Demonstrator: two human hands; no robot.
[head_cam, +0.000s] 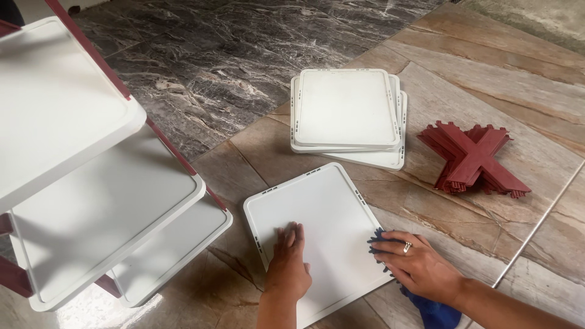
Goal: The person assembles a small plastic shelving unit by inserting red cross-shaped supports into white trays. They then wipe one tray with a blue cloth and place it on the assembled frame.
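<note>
A white square plastic panel [320,210] lies flat on the tiled floor in front of me. My left hand [287,262] rests palm down on its near part, fingers together. My right hand [414,265], with a ring on one finger, presses a dark blue cloth [436,311] against the panel's right edge. The cloth pokes out past my fingertips and trails back under my wrist.
A stack of white panels [347,113] lies farther away on the floor. Beside it to the right is a crossed pile of dark red plastic strips [472,159]. An assembled white shelf unit [91,183] with dark red posts lies tilted at the left.
</note>
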